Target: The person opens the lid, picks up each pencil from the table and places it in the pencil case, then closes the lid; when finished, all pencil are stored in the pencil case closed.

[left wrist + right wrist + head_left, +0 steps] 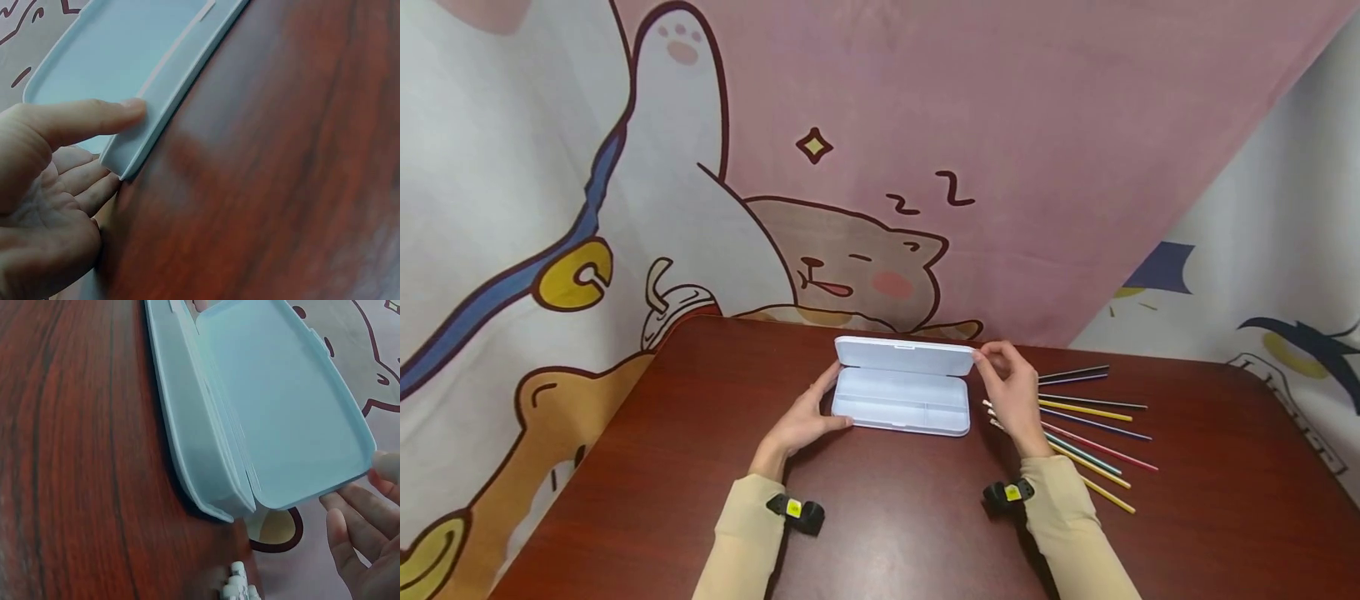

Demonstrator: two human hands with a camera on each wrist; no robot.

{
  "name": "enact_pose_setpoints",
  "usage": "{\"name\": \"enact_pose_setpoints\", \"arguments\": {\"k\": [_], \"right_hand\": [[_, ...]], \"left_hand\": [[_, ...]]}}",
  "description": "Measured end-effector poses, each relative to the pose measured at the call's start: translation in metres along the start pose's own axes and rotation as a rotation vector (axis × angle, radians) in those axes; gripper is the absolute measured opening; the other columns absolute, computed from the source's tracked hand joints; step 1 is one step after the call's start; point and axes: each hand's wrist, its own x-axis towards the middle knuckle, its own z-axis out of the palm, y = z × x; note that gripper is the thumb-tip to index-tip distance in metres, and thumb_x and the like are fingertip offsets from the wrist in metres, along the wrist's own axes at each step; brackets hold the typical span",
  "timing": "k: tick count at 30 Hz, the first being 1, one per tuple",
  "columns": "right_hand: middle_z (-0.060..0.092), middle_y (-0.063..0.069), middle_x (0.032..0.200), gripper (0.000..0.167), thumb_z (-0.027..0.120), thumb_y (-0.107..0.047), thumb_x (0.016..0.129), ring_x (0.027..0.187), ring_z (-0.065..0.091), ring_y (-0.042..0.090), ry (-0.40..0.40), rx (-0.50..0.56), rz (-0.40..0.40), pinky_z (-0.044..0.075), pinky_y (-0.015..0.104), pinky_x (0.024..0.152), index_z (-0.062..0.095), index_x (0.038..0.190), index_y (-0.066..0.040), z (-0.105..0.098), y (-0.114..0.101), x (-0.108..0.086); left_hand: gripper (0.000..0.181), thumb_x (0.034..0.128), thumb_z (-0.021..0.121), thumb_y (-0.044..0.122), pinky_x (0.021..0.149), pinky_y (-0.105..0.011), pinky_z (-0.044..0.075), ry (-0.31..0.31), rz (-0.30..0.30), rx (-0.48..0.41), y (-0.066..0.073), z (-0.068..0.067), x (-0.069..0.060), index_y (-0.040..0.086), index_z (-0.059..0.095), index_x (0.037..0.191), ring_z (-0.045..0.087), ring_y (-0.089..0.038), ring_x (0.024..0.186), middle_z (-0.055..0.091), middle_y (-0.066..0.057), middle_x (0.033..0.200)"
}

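Plenty of Scope for a Slip

Across the back, a broad printed cloth (1037, 167); below that, a glossy red-brown table (880, 525). Now to the middle, near the far edge: a pale plastic case (901, 387), flat on the surface, opened up, with a raised lid (910, 357) at the back.

On to the left hand (805, 421), gripping the left end, thumb over the near rim (895, 429). Loosen there, and expect a skid or tip under any pull from above.

Over to the right hand (1011, 392), pinching just one corner of the lid! Probably enough, with a hard tug, to twist the hinge (902, 372); after an early release, perhaps a drop onto that left thumb.

Close by on the right, fanned out: slim coloured pencils (1090, 442), easily scattered by a low sweep of the wrist. Exact clearance? Cannot tell.

Smallest of all, a catch (904, 346) on the free edge: liable to misalign after any skewing.
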Motion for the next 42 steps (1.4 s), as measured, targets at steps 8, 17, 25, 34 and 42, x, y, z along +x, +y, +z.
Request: {"name": "enact_pose_setpoints", "arguments": {"k": [8, 17, 25, 34, 42], "right_hand": [[0.069, 0.017, 0.107, 0.026, 0.064, -0.002, 0.091, 0.090, 0.068, 0.030, -0.072, -0.006, -0.045, 0.048, 0.014, 0.068, 0.067, 0.117, 0.001, -0.002, 0.025, 0.002], [0.051, 0.028, 0.128, 0.052, 0.062, 0.010, 0.086, 0.108, 0.060, 0.042, -0.218, -0.011, -0.038, 0.054, 0.038, 0.083, 0.047, 0.136, 0.009, 0.004, 0.027, 0.003], [0.040, 0.031, 0.136, 0.061, 0.064, 0.007, 0.085, 0.113, 0.054, 0.047, -0.304, -0.072, -0.053, 0.049, 0.056, 0.084, 0.038, 0.140, 0.013, 0.007, 0.035, 0.003], [0.038, 0.030, 0.137, 0.059, 0.063, 0.004, 0.087, 0.115, 0.051, 0.045, -0.334, -0.080, -0.010, 0.049, 0.054, 0.085, 0.039, 0.141, 0.012, 0.006, 0.038, 0.004], [0.042, 0.027, 0.138, 0.053, 0.060, 0.005, 0.090, 0.117, 0.051, 0.042, -0.349, -0.074, -0.017, 0.048, 0.054, 0.087, 0.042, 0.139, 0.010, -0.006, 0.036, -0.003]], "left_hand": [[0.095, 0.0756, 0.075, -0.004, 0.113, -0.055, 0.010, 0.000, 0.009, 0.001, -0.019, -0.002, 0.009, 0.006, 0.021, 0.153, 0.022, -0.032, 0.142, 0.031, -0.020, 0.152], [0.094, 0.0757, 0.074, -0.004, 0.113, -0.055, 0.008, -0.015, -0.010, 0.020, -0.017, -0.003, 0.010, 0.006, 0.022, 0.153, 0.019, -0.032, 0.142, 0.031, -0.020, 0.152], [0.091, 0.0769, 0.074, -0.002, 0.112, -0.059, 0.004, -0.031, -0.021, 0.057, -0.018, -0.002, 0.011, 0.004, 0.023, 0.152, 0.008, -0.037, 0.144, 0.021, -0.019, 0.156], [0.090, 0.0769, 0.073, -0.002, 0.111, -0.057, 0.016, -0.048, -0.015, 0.041, -0.015, 0.000, 0.010, 0.002, 0.023, 0.152, 0.019, -0.035, 0.140, 0.022, -0.020, 0.153], [0.090, 0.0795, 0.071, 0.001, 0.111, -0.057, 0.017, -0.054, -0.038, 0.088, -0.015, 0.000, 0.011, 0.004, 0.020, 0.153, 0.020, -0.034, 0.139, 0.020, -0.019, 0.153]]}}
